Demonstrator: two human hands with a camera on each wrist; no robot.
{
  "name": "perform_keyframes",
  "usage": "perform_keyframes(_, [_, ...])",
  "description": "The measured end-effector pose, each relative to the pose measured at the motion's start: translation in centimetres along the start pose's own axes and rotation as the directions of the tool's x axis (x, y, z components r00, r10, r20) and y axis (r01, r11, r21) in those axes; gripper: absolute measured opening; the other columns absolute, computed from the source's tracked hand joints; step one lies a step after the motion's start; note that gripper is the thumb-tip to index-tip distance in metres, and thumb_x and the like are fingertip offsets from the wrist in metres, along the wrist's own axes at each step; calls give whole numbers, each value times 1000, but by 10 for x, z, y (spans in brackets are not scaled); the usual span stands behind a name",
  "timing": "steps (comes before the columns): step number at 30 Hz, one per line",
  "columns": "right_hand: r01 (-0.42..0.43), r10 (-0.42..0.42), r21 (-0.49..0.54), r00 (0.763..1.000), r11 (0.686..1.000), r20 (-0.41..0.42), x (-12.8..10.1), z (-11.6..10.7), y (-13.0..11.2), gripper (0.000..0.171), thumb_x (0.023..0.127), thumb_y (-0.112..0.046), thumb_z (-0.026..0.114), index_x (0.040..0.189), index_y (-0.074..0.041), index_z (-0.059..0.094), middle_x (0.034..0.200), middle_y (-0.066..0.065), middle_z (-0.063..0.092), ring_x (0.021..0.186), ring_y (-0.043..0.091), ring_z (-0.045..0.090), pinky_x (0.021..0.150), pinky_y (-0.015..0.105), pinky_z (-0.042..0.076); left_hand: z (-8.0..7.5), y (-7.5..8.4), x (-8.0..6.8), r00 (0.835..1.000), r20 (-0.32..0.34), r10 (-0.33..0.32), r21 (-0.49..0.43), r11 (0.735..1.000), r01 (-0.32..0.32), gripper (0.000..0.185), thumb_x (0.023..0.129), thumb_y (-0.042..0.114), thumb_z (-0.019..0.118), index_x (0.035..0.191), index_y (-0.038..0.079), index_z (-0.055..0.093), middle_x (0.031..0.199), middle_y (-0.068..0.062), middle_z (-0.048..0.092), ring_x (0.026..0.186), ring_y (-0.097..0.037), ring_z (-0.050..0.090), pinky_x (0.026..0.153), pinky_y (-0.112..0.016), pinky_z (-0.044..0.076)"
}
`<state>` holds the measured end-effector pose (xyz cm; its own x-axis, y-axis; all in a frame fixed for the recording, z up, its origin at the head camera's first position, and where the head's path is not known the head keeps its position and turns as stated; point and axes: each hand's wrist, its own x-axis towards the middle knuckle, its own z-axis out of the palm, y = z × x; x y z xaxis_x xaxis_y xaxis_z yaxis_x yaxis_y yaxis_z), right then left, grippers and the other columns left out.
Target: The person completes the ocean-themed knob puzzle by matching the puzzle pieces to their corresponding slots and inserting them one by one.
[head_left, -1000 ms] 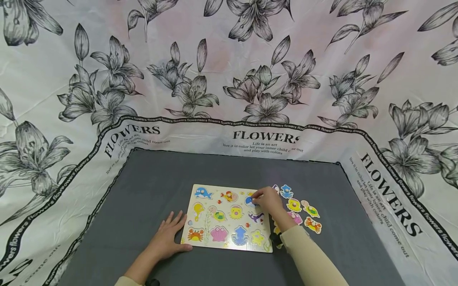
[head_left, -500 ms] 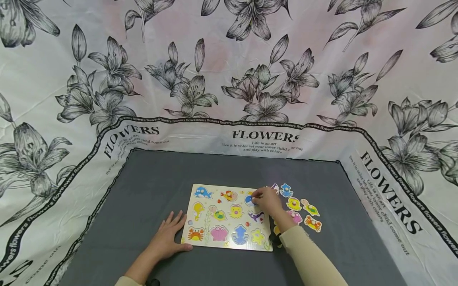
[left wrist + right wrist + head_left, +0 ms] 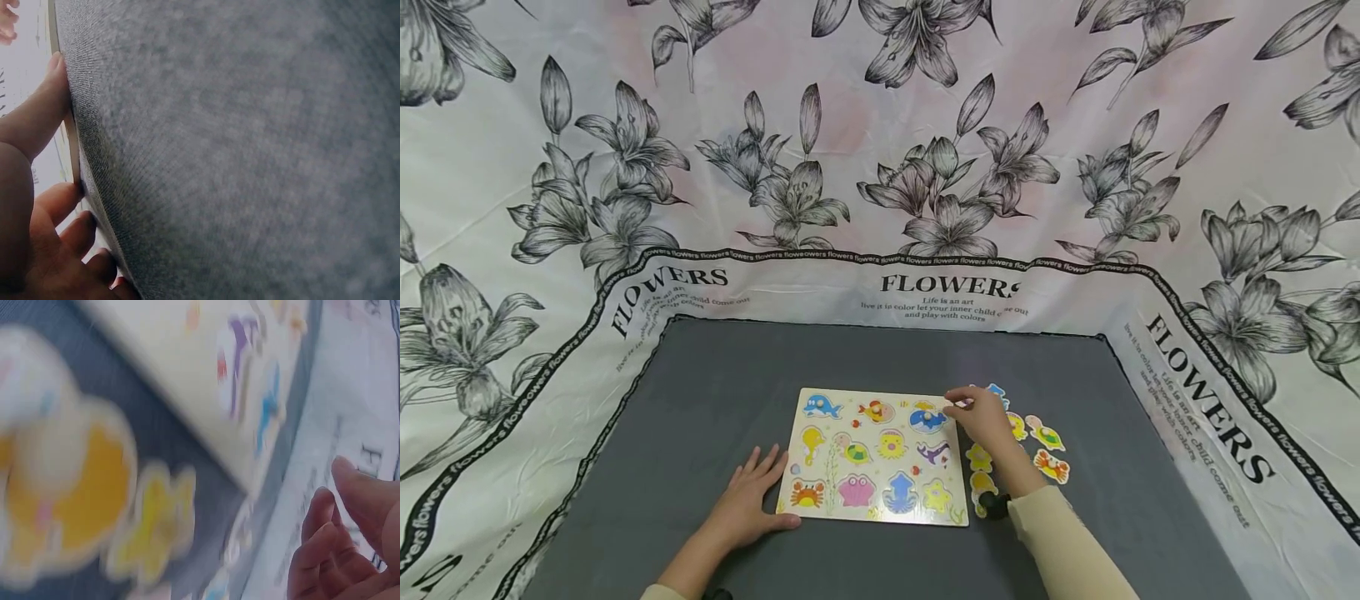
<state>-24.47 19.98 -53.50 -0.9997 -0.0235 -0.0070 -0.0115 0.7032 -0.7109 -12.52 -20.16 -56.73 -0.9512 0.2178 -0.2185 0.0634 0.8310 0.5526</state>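
Observation:
A wooden peg puzzle board (image 3: 876,483) with sea-animal pictures lies flat on the dark grey cloth. At its lower left corner rests my left hand (image 3: 745,500), fingers spread; in the left wrist view its thumb (image 3: 47,103) touches the board's edge. Just past the top right corner hovers my right hand (image 3: 981,417). Its thumb and fingers are loosely bent with nothing between them in the right wrist view. A blue whale piece (image 3: 927,418) with a knob sits in the top right slot. Knobs also show on the dolphin (image 3: 822,406) and fish (image 3: 876,412).
Loose puzzle pieces lie right of the board: a crab (image 3: 1051,467), a turtle (image 3: 1045,433), a yellow starfish (image 3: 978,457) and others partly under my right arm. A flower-printed cloth wall (image 3: 820,287) borders the grey surface (image 3: 737,367).
My right hand has let go of the blue whale piece and moved right, off the board toward the loose pieces. The left hand has stayed in place.

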Motion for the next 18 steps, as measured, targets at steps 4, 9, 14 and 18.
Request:
perform_keyframes(4, [-38, 37, -14, 997, 999, -69, -13, -21, 14, 26, 90, -17, 77, 114, -7, 76, 115, 13, 72, 95, 30, 71, 76, 39, 60, 3, 0, -1, 1000, -14, 8, -2, 1000, -8, 113, 67, 58, 87, 157, 11, 36, 166, -15, 27, 154, -46, 10, 120, -68, 13])
perform_keyframes(9, [-78, 79, 24, 996, 997, -44, -37, -33, 30, 23, 88, -14, 79, 109, -5, 77, 103, 12, 74, 81, 23, 69, 65, 28, 58, 2, -3, -2, 1000, -10, 13, 2, 1000, -13, 114, 67, 60, 86, 157, 10, 36, 165, -16, 27, 154, -47, 10, 120, -69, 13])
perform_keyframes(14, [-44, 43, 28, 998, 999, 34, -63, -39, 39, 21, 85, -10, 81, 105, -3, 78, 95, 10, 73, 72, 18, 65, 59, 23, 54, 2, -4, -1, 1000, 2, 8, 7, 1000, -8, 113, 68, 60, 85, 158, 12, 35, 166, -15, 25, 154, -46, 8, 120, -69, 13])
perform_keyframes(18, [-3, 7, -35, 994, 999, 111, -82, -41, 46, 22, 80, -13, 86, 100, -6, 79, 91, 4, 74, 73, 13, 60, 61, 23, 50, 2, -4, 1, 1000, -1, 15, 10, 1000, -15, 114, 68, 59, 86, 158, 11, 35, 166, -15, 25, 154, -45, 8, 120, -69, 13])
